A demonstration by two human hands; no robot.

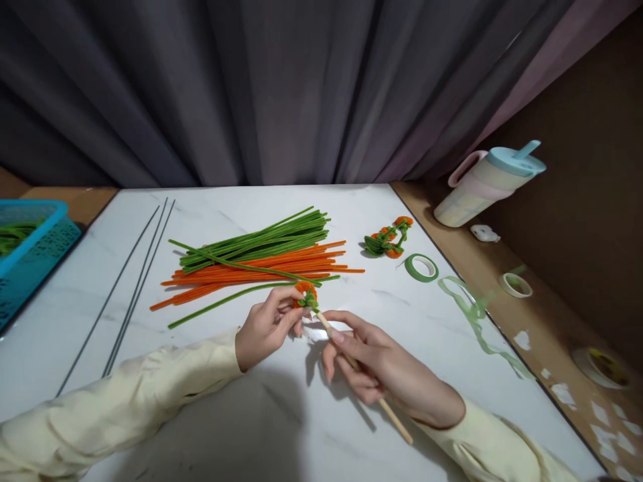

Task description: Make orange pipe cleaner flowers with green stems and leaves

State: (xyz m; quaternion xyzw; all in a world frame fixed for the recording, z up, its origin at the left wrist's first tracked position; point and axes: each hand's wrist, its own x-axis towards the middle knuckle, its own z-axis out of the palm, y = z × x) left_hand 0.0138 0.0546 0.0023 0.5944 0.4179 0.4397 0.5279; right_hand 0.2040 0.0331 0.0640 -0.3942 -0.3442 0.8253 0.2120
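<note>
Between the thumb and fingers of my left hand (268, 328) is a small orange and green pipe-cleaner flower (305, 292). My right hand (369, 358) is closed around a thin wooden stick (396, 420), whose upper end touches the green part of the flower. Just beyond my hands lie a bundle of green pipe cleaners (261, 239) and a bundle of orange pipe cleaners (251, 268). A single green pipe cleaner (221, 302) lies apart, nearer to me. To the right sits a cluster of orange and green pipe-cleaner pieces (389, 239).
Three grey wires (133, 294) lie at left, near a blue basket (35, 261) with green material inside. A green tape roll (420, 268) and a loose green strip (475, 321) are at right. Beyond them stand a tumbler (485, 187), another roll (516, 286) and paper scraps (562, 395).
</note>
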